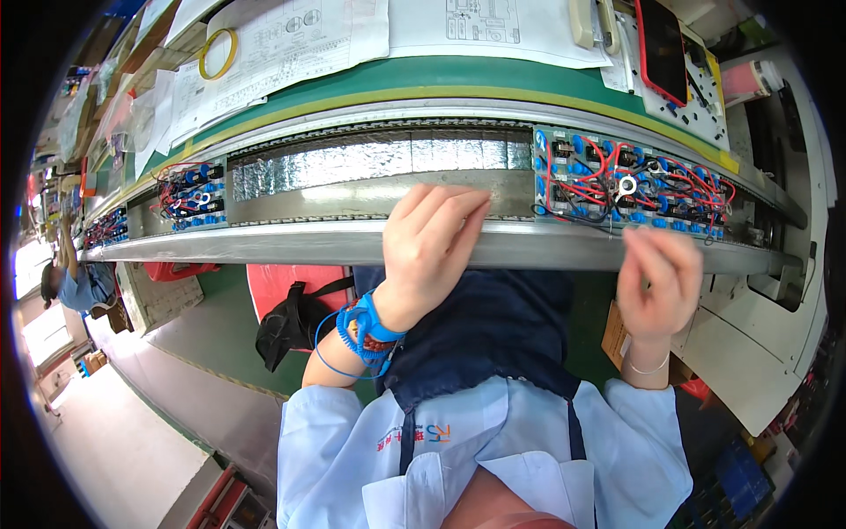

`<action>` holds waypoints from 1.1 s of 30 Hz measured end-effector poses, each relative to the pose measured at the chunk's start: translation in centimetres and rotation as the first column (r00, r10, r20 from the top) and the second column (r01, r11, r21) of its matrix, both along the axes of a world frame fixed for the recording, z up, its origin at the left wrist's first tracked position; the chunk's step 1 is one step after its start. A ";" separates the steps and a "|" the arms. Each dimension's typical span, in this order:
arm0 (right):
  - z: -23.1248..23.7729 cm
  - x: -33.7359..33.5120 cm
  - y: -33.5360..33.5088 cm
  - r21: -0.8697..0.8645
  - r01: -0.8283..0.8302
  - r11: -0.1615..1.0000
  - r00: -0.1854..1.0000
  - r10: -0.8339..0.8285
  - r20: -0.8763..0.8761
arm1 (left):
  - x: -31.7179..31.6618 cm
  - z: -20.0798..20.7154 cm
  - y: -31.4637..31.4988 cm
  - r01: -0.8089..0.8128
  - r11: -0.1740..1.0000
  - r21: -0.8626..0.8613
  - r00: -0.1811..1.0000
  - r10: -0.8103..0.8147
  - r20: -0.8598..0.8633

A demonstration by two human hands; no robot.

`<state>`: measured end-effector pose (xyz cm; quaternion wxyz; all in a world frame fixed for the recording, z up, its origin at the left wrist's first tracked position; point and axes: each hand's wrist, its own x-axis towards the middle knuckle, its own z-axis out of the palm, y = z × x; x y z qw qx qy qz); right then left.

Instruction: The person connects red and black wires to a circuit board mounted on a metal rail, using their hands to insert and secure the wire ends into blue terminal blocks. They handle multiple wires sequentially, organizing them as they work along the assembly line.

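My left hand (432, 238) is over the near rail of the conveyor, its fingers pressed together in a pinch; anything between the fingertips is too small to make out. Around that wrist goes a blue wrist strap (381, 319) with a coiled cord. To the right, my right hand (659, 278) hovers just in front of a circuit board panel (577, 181) crowded with blue parts and red and black wires. Its fingers are curled together and slightly blurred, so what they hold, if anything, is hidden. A white ring terminal (627, 185) lies on top of this panel.
A second wired board (192, 198) sits on the conveyor (352, 189) to the left, with more boards farther along. Behind the conveyor are drawing sheets (300, 44), a yellow tape roll (218, 55) and a red-edged phone (661, 51). Another person (79, 286) is at the far left.
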<state>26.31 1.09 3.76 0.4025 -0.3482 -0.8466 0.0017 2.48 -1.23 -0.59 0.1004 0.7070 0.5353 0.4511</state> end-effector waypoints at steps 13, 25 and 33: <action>-3.9 -4.3 -2.5 -0.196 -0.296 0.935 0.955 0.284 -0.086 | -0.7 -1.7 -0.8 -0.049 0.999 0.015 0.992 0.047 0.117; -3.4 -0.3 -3.8 -0.136 0.009 0.991 1.000 -0.010 -0.009 | -0.3 -1.1 -0.6 0.025 0.999 0.042 0.990 -0.031 0.139; -3.5 -0.6 -4.3 -0.355 0.132 0.926 0.991 -0.125 0.042 | 1.4 -0.6 -0.1 0.176 0.984 0.037 0.977 -0.179 0.119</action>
